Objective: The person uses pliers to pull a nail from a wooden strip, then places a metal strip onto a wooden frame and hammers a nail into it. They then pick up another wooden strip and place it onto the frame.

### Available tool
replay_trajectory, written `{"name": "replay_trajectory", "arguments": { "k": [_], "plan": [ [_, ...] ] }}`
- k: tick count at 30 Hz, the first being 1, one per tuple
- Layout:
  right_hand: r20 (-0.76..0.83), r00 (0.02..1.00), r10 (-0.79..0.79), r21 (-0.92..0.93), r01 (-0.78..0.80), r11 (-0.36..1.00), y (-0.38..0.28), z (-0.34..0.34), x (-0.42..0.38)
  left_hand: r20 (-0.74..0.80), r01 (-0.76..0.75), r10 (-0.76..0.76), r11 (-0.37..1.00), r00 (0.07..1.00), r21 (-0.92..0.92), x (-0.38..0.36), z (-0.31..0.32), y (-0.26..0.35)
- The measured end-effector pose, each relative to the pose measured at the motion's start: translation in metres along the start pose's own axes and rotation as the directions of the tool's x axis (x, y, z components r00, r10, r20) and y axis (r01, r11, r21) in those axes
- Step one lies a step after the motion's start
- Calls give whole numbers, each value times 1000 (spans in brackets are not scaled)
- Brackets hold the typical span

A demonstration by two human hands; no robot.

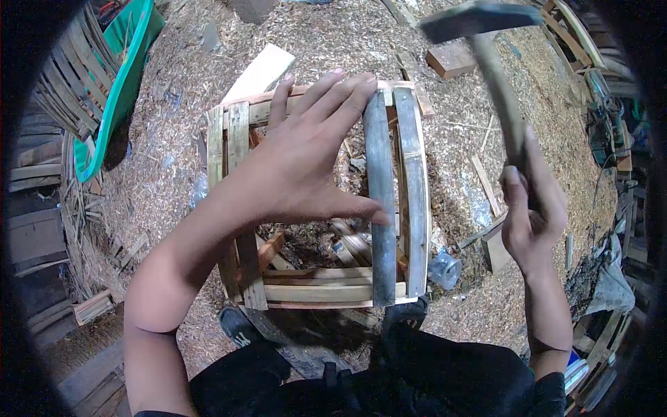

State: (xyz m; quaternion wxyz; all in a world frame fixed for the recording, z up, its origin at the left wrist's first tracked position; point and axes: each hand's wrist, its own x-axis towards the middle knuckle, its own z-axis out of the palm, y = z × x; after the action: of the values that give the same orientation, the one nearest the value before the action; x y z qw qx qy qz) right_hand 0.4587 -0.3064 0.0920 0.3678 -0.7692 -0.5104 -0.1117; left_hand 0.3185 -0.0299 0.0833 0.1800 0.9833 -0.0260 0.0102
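Observation:
A slatted wooden crate (pixel 319 295) stands on the ground in front of me, with its middle open between the slats. My left hand (pixel 313 153) reaches across it, fingers spread. Its fingertips are by the crate's far edge, and the thumb lies against a grey slat (pixel 379 257) on the right part of the top. A second grey slat (pixel 411 160) runs alongside, at the right edge. My right hand (pixel 535 208) is wrapped round the wooden handle of a hammer (pixel 479 21). The hammer is raised to the right of the crate, its dark head slightly blurred.
Wood shavings cover the ground. A pale board (pixel 260 73) and a wooden block (pixel 450 60) lie beyond the crate. At left, a green container (pixel 114 104) stands beside stacked slats (pixel 73 76). A clear plastic piece (pixel 445 270) lies near the crate's right side. My shoes are below.

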Motion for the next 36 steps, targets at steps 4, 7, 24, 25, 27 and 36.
{"name": "replay_trajectory", "arguments": {
  "k": [4, 7, 24, 25, 27, 36],
  "plan": [
    [288, 946, 152, -139, -116, 983, -9, -7, -1, -37, -17, 16, 999, 999, -30, 0, 4, -2],
    [293, 937, 190, -101, -167, 981, -9, -10, -2, -36, -24, 23, 1000, 999, -11, 0, 5, -3],
    [410, 877, 249, -199, -180, 963, -16, -17, 7, -48, -48, 47, 999, 998, -10, -1, 6, -2],
    [411, 877, 249, -198, -181, 963, -13, -16, 4, -46, -47, 47, 999, 998, -10, -1, 5, -2],
    [99, 992, 72, -22, -71, 997, -5, -13, -2, -25, -24, 23, 1000, 999, -13, -2, 3, 0],
    [60, 993, 103, -20, -102, 995, -2, -16, -4, -56, -73, 76, 996, 996, 48, -1, 8, -5]
  ]
}}
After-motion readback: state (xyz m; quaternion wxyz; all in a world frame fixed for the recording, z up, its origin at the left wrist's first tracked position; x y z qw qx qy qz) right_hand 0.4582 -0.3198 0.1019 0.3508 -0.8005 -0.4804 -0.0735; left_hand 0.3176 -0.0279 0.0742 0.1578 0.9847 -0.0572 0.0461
